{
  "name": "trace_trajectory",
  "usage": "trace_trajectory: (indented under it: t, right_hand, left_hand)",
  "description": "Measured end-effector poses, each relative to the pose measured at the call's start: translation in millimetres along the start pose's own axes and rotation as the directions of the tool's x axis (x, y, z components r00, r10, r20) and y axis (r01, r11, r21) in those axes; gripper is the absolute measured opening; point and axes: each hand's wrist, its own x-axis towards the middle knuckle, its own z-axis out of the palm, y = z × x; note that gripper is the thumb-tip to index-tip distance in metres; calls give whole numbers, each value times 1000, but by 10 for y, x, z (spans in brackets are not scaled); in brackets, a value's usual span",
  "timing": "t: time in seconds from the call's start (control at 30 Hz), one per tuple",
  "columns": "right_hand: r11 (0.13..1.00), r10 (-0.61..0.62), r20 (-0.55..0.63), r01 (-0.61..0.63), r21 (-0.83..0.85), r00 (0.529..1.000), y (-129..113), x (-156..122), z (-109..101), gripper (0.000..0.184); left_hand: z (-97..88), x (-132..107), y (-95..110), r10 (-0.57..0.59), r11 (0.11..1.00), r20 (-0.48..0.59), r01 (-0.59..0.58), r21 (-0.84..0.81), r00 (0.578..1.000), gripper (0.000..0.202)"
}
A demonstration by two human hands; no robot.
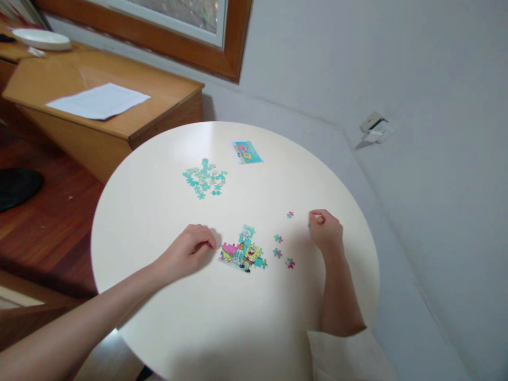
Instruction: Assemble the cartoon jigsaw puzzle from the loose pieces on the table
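A partly joined cartoon jigsaw [244, 250] lies near the middle of a round white table [190, 317]. My left hand [190, 248] rests on the table just left of it, fingers curled under, nothing visible in them. My right hand [325, 228] is closed in a pinch on a small teal puzzle piece [309, 225], right of the jigsaw. A few loose pink and teal pieces [278, 246] lie between the jigsaw and my right hand. A heap of teal pieces [205, 179] sits farther back, with a small reference picture card [246, 152] beyond it.
A wooden desk [119, 114] with a sheet of paper [97, 100] and a white plate [42, 38] stands at the back left under a window. A grey wall runs along the right. Dark wood floor lies to the left.
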Motion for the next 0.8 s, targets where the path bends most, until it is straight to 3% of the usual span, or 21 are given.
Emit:
trace_trajectory:
  t: [0.23, 0.4, 0.6, 0.8]
  right_hand:
    - [997, -47, -58, 51, 64, 997, 60, -36, 102, 35]
    - [975, -187, -9, 187, 121, 982, 41, -76, 236, 37]
    - [988, -150, 67, 151, -18, 986, 95, -103, 379, 36]
    - [990, -133, 53, 135, -40, 990, 32, -118, 396, 29]
  left_hand:
    - [-11, -19, 28, -8, 1000, 7, 8, 11, 1000, 26]
    - [-6, -32, 19, -17, 1000, 11, 16, 20, 1000, 26]
    - [-4, -23, 27, -39, 999, 10, 38, 32, 999, 26]
    - [1, -9, 38, -41, 998, 11, 40, 57, 999, 26]
